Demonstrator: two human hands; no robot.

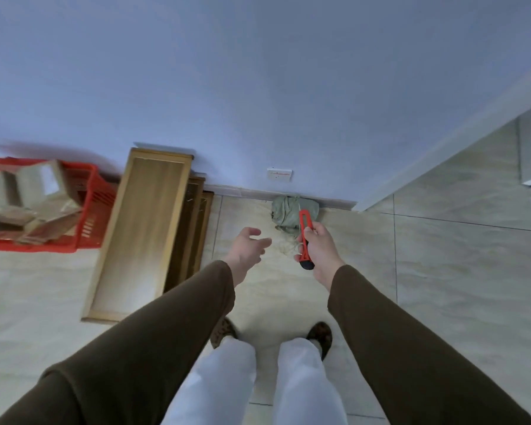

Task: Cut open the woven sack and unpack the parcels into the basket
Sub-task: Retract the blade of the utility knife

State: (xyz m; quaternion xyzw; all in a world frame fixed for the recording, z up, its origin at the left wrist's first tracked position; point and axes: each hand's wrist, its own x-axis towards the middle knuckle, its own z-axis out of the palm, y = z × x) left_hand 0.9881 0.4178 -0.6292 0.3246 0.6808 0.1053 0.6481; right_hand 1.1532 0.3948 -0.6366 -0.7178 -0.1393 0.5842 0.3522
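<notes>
Sack [290,213] lay crumpled against the wall; right hand [318,244] gripped a red utility knife [306,237], left hand [248,246] was spread, empty. Parcels [28,197] filled the red basket [95,207]; their labels were unreadable.

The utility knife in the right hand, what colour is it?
Red utility knife with a black end, seen in the head view.

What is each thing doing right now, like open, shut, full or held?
left hand: open, holding nothing
right hand: gripping the knife
knife: held up, blade too small to tell
sack: lying crumpled on the floor by the wall
basket: holding cardboard boxes
boxes: piled in the basket
</notes>
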